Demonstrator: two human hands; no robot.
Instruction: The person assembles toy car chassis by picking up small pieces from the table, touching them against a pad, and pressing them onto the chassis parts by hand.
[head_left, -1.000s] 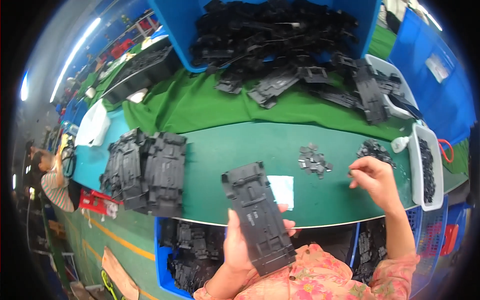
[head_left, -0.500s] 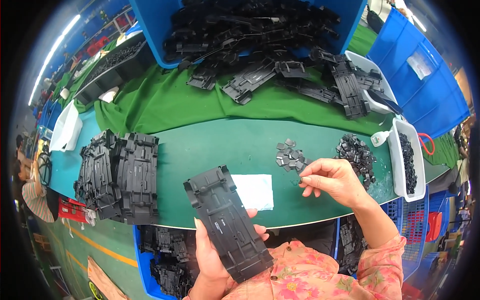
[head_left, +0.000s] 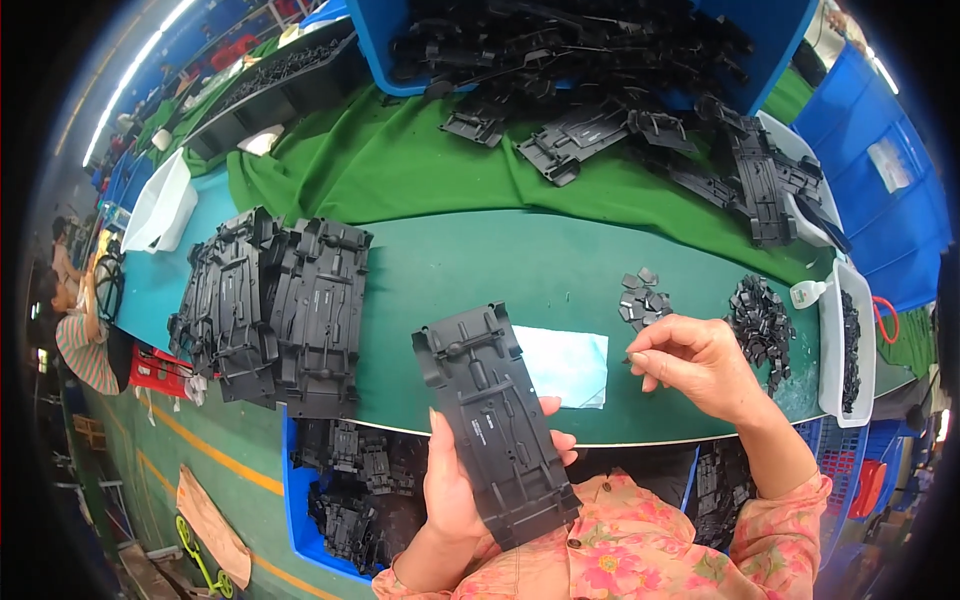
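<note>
My left hand (head_left: pixel 452 490) is closed around the long edges of a black moulded plastic chassis plate (head_left: pixel 492 420), held tilted above the table's near edge. The thumb lies on its left side and the fingertips curl round its right side. My right hand (head_left: pixel 690 365) is in a pinch, with what looks like a small black plastic piece (head_left: pixel 628 361) at the fingertips, mostly hidden. Just beyond those fingers lies a small cluster of flat black pieces (head_left: pixel 642 297). A larger heap of similar pieces (head_left: pixel 762 325) sits right of my hand.
Stacked chassis plates (head_left: pixel 318 315) stand on the left of the green table (head_left: pixel 450 260). A white paper sheet (head_left: pixel 562 368) lies behind the held plate. At right are a white bin (head_left: pixel 832 345) and a small white bottle (head_left: pixel 808 293). A blue crate (head_left: pixel 378 50) of black parts stands at the back.
The whole view has swung, so the table and its things appear farther right. Both hands keep their grips; the right one still hovers near the small cluster.
</note>
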